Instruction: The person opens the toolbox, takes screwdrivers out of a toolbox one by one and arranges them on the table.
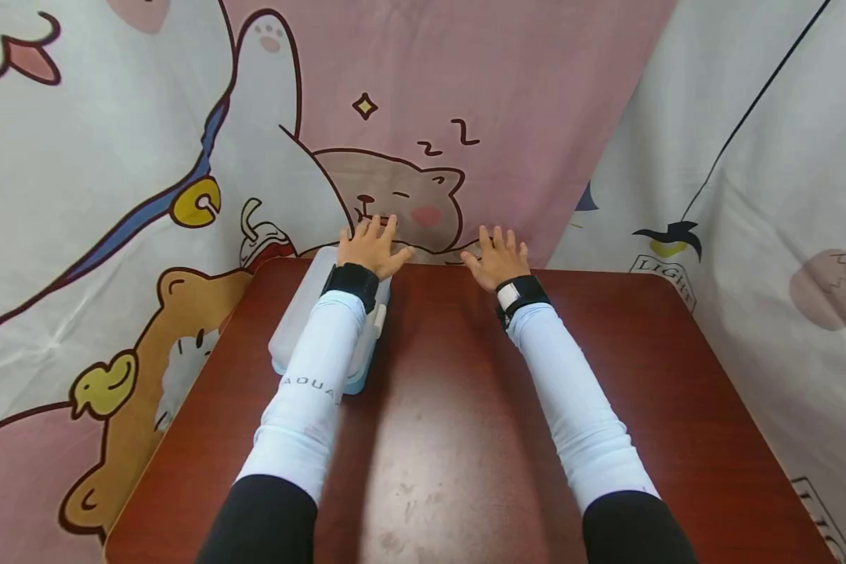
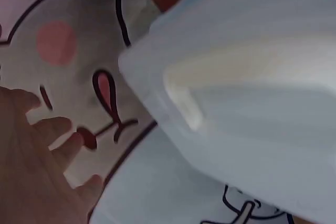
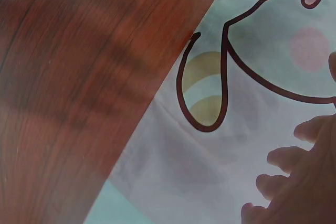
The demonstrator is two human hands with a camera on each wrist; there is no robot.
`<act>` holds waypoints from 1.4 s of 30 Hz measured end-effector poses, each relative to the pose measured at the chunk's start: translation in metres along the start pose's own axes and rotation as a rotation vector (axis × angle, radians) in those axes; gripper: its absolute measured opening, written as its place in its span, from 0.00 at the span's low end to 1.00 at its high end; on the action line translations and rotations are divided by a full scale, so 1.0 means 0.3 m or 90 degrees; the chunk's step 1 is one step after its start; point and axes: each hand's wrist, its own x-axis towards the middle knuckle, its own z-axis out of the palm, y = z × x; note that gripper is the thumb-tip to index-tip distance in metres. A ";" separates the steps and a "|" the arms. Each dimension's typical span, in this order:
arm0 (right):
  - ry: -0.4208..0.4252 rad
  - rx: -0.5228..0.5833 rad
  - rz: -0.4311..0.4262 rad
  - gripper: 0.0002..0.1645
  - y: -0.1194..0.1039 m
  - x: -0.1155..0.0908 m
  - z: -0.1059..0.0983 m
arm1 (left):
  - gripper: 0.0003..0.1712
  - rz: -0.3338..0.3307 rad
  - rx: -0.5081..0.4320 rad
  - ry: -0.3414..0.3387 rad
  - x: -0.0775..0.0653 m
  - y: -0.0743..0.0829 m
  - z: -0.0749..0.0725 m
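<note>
Both hands reach out toward the far edge of the table with fingers spread. My left hand is over the far end of a long plastic box with a whitish translucent lid and a light blue base. In the left wrist view the fingers extend past the corner of the lid, against the printed cloth. My right hand is held out above the far table edge, holding nothing. The right wrist view shows its spread fingers in front of the cloth, beyond the wood.
A reddish-brown wooden table spreads beneath the arms. Behind it and along both sides hangs a cloth printed with cartoon animals. A pale clip shows on the box's right side. Each wrist wears a black strap.
</note>
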 end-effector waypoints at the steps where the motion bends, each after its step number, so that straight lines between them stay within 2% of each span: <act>1: -0.003 0.010 -0.002 0.48 -0.004 0.003 0.004 | 0.47 -0.012 -0.008 0.000 -0.014 -0.015 -0.017; 6: -0.046 0.071 -0.012 0.47 -0.029 0.018 0.034 | 0.44 -0.081 -0.026 -0.013 -0.081 -0.111 -0.077; 11: -0.100 0.160 -0.021 0.47 -0.067 0.023 0.084 | 0.39 -0.150 0.006 -0.065 -0.100 -0.240 -0.082; 14: -0.134 0.225 -0.017 0.47 -0.097 0.027 0.132 | 0.34 -0.174 -0.008 -0.102 -0.121 -0.323 -0.073; 16: -0.147 0.251 -0.016 0.46 -0.125 0.027 0.171 | 0.32 -0.163 -0.033 -0.131 -0.140 -0.380 -0.065; 18: -0.165 0.286 -0.019 0.42 -0.159 0.022 0.214 | 0.32 -0.134 -0.080 -0.156 -0.165 -0.432 -0.052; 22: -0.218 0.399 -0.021 0.37 -0.240 -0.009 0.296 | 0.34 -0.055 -0.265 -0.183 -0.198 -0.527 0.029; 25: -0.265 0.500 -0.014 0.35 -0.294 -0.037 0.355 | 0.36 -0.020 -0.398 -0.157 -0.224 -0.584 0.121; 28: -0.291 0.567 -0.007 0.32 -0.336 -0.064 0.402 | 0.39 0.003 -0.448 -0.106 -0.256 -0.619 0.194; 33: -0.272 0.645 0.026 0.30 -0.362 -0.087 0.445 | 0.38 0.017 -0.484 -0.030 -0.282 -0.638 0.270; 37: -0.268 0.690 0.043 0.32 -0.341 -0.102 0.457 | 0.37 0.016 -0.489 -0.001 -0.303 -0.629 0.306; 42: -0.284 0.691 0.038 0.36 -0.257 -0.105 0.443 | 0.35 0.046 -0.479 0.005 -0.310 -0.586 0.328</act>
